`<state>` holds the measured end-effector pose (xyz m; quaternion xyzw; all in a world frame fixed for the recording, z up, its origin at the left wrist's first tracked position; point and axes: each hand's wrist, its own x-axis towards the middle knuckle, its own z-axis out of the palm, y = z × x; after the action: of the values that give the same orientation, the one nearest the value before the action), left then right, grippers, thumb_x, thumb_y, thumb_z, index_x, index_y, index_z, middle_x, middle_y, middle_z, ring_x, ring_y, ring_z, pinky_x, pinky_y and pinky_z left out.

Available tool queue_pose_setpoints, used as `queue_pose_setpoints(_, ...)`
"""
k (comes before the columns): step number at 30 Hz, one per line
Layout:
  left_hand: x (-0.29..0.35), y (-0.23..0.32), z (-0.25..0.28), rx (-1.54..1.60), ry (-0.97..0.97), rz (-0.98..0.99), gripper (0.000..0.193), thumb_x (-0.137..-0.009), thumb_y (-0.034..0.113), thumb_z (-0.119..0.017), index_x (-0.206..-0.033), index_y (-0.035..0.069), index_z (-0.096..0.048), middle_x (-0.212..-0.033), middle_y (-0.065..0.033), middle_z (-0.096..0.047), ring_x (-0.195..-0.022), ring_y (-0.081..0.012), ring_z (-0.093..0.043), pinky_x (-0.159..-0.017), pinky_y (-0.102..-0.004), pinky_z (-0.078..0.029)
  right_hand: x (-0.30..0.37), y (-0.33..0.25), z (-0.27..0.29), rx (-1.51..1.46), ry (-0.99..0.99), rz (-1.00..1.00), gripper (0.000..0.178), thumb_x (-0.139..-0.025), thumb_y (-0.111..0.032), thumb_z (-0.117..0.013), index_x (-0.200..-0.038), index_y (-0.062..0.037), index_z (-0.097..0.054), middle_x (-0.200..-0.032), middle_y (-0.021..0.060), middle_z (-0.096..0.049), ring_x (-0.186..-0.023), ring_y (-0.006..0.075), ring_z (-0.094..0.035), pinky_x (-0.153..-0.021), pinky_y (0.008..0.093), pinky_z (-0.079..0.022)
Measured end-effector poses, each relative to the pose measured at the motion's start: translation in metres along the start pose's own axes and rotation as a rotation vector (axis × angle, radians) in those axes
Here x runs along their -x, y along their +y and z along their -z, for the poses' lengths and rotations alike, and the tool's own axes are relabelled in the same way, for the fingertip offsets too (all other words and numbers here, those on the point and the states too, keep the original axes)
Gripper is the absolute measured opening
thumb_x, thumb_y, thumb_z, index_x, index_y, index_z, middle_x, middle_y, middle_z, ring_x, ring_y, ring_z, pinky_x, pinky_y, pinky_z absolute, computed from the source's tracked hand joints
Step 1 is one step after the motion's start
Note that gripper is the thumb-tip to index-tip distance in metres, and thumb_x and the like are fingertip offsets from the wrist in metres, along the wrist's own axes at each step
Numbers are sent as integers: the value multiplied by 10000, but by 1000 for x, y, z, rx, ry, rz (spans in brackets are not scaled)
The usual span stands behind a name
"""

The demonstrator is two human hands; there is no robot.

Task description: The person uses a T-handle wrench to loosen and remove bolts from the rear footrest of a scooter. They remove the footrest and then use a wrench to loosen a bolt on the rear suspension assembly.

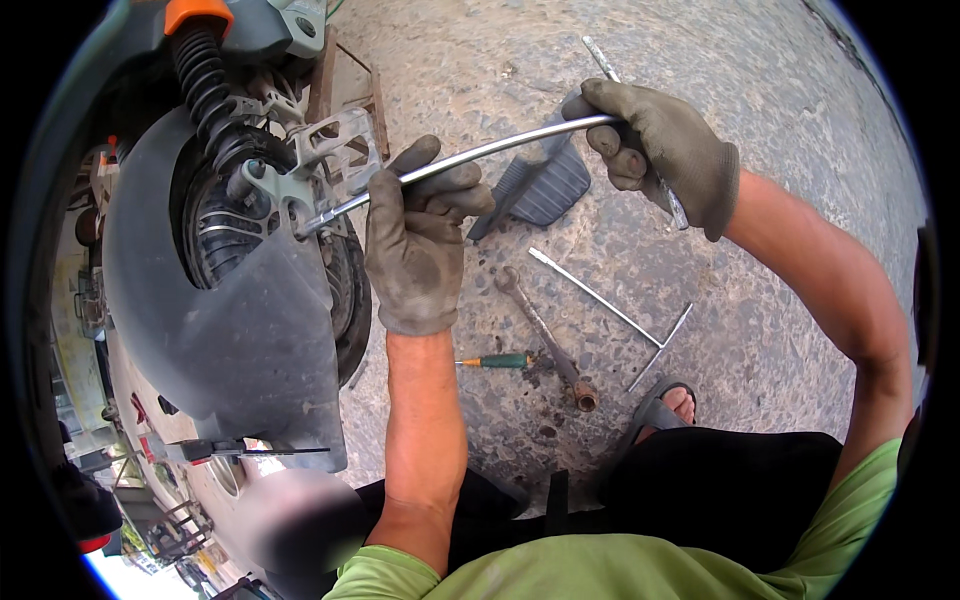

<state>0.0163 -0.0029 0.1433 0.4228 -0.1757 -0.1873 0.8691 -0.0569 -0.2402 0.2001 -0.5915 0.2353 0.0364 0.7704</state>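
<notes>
A long silver T-handle socket wrench (500,147) spans between my two gloved hands. My right hand (660,150) is closed round its crossbar, at the upper right. Nearer the socket end, my left hand (422,240) steadies the shaft between thumb and curled fingers. The socket tip meets a grey metal bracket (283,195) beside the rear wheel (225,225) of a scooter. Whether it sits on a bolt there, I cannot tell. Just above the bracket stands a black coil shock absorber (205,90) with an orange top.
On the rough concrete lie another T-handle wrench (600,300), a rusty wrench (540,325), a green-handled screwdriver (500,360) and a black ribbed plastic part (550,185). A grey fender (200,340) covers the wheel's near side. My sandalled foot (665,410) is close to the tools.
</notes>
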Motion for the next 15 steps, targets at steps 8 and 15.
queue_pose_setpoints(8,-6,3,-23,128,-11,-16,532,-1117,377,-283,-1292,-40,-564,-1009,-224,-729,-851,-298,-742,-795,-431,-608,-7,-18,22,615,-30,732,347,-1058,-301,-463,-1151,-12,-631,-663,-5,-527,-568,71,-491,-538,254,-444)
queue_pose_setpoints(15,-4,5,-17,57,45,16,511,-1100,417,-371,-1304,1,-586,-1039,-206,-732,-851,-266,-720,-818,-449,-585,-18,-11,50,801,-221,724,333,-997,-189,-545,-1286,-40,-617,-1016,110,-680,-982,184,-674,-893,357,-560)
